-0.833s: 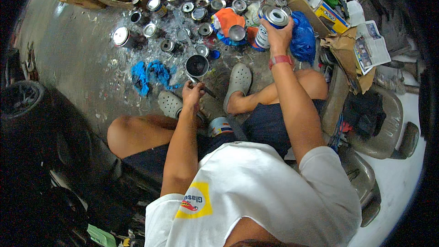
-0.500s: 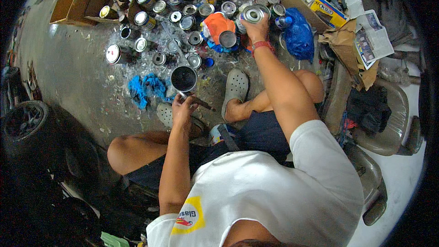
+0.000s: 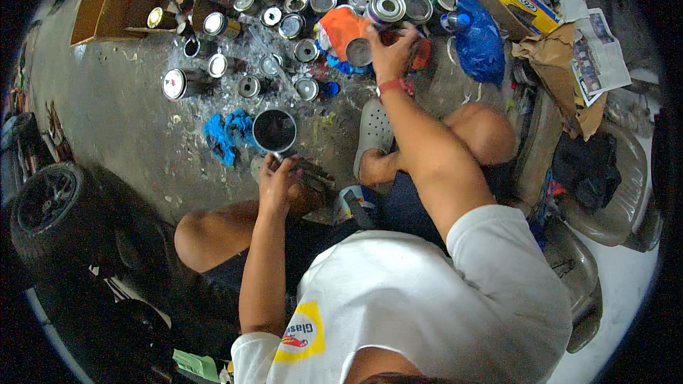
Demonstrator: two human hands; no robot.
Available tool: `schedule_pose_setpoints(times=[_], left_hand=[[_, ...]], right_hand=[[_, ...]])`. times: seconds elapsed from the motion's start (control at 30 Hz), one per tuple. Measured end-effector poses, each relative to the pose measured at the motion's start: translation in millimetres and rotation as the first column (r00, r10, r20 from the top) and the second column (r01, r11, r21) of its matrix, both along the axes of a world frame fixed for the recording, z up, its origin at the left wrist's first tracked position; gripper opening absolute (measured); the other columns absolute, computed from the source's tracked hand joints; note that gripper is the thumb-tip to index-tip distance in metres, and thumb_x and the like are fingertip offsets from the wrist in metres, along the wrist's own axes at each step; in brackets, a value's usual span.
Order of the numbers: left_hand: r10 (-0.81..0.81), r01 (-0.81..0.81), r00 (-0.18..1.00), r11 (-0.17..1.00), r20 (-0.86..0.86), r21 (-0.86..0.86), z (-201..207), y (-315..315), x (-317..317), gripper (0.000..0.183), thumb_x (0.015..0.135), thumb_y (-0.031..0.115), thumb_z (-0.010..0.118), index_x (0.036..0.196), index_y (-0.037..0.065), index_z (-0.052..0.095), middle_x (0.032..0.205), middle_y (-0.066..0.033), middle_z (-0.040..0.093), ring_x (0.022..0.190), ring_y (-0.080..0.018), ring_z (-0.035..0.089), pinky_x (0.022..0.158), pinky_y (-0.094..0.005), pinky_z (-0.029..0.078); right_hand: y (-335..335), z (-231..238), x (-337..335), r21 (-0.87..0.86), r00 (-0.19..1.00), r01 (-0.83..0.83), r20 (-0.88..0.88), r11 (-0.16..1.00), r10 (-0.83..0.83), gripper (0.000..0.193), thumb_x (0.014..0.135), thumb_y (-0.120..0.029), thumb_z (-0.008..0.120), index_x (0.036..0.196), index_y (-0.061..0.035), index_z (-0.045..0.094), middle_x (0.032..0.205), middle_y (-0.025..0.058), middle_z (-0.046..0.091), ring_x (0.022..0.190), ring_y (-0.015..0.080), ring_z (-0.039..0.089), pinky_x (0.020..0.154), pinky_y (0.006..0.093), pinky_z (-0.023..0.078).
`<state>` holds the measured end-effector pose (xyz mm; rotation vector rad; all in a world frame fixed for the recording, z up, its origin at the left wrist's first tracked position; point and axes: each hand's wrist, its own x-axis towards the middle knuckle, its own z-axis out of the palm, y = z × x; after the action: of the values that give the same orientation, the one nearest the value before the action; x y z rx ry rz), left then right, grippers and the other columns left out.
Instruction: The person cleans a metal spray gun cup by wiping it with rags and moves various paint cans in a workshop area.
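My left hand [image 3: 277, 176] is closed around the handle of a round metal cup [image 3: 274, 132] with dark contents, held low over the floor. A metal paint can [image 3: 387, 8] with a ringed lid stands among other cans ahead of me. At its near side is my right hand [image 3: 393, 51], thumb and fingers spread apart, with a red band at the wrist. Whether the fingertips still touch the can is hard to tell. Beside the hand, a grey round lid or tin [image 3: 358, 51] rests on an orange cloth [image 3: 343, 28]. A blue cloth [image 3: 229, 135] lies left of the cup.
Several open and lidded cans [image 3: 290, 25] crowd the paint-spattered floor. A cardboard box [image 3: 107, 0] stands far left, another box [image 3: 484, 0] far right, near a blue plastic bag [image 3: 478, 46]. A wheel [image 3: 48, 199] is at left, plastic chairs [image 3: 619, 178] at right.
My right hand has drawn back toward me from the can, which sits slightly farther left. The cup has shifted a little left and the dark stick by my left hand no longer shows clearly.
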<state>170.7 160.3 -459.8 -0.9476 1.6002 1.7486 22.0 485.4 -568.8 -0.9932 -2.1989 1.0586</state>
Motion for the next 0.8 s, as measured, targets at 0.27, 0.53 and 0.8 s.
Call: schedule_pose_setpoints(times=[0.27, 0.53, 0.8], left_hand=[[0.025, -0.025, 1.000, 0.998, -0.004, 0.050, -8, 13, -8, 0.037, 0.091, 0.009, 0.069, 0.126, 0.004, 0.056, 0.108, -0.0055, 0.066, 0.099, -0.0186, 0.066, 0.080, -0.0354, 0.056], [-0.032, 0.017, 0.996, 0.986, -0.087, -0.165, -12, 5, 2, 0.048, 0.086, 0.015, 0.074, 0.126, -0.003, 0.056, 0.107, -0.0104, 0.066, 0.089, -0.0167, 0.063, 0.074, -0.0317, 0.052], [-0.236, 0.065, 0.933, 0.854, -0.273, -0.516, -30, 1, 1, 0.065, 0.078, 0.035, 0.078, 0.124, -0.005, 0.056, 0.104, -0.0189, 0.067, 0.091, -0.0294, 0.064, 0.087, -0.0386, 0.050]], right_hand=[[-35, 3, 30, 0.175, 0.838, -0.482, 0.379, 0.858, 0.393, 0.094, 0.066, -0.014, 0.092, 0.145, -0.0100, 0.041, 0.144, 0.0192, 0.043, 0.132, 0.0440, 0.042, 0.112, 0.0529, 0.038], [-51, 57, 22, 0.080, 0.824, -0.552, 0.204, 0.830, 0.528, 0.103, 0.069, -0.007, 0.087, 0.155, -0.0133, 0.030, 0.137, 0.0247, 0.055, 0.126, 0.0430, 0.054, 0.110, 0.0483, 0.043], [-99, 226, 57, 0.322, 0.314, -0.919, 0.247, 0.228, 0.917, 0.099, 0.065, 0.003, 0.083, 0.151, -0.0060, 0.036, 0.130, 0.0198, 0.061, 0.119, 0.0415, 0.059, 0.105, 0.0471, 0.046]])
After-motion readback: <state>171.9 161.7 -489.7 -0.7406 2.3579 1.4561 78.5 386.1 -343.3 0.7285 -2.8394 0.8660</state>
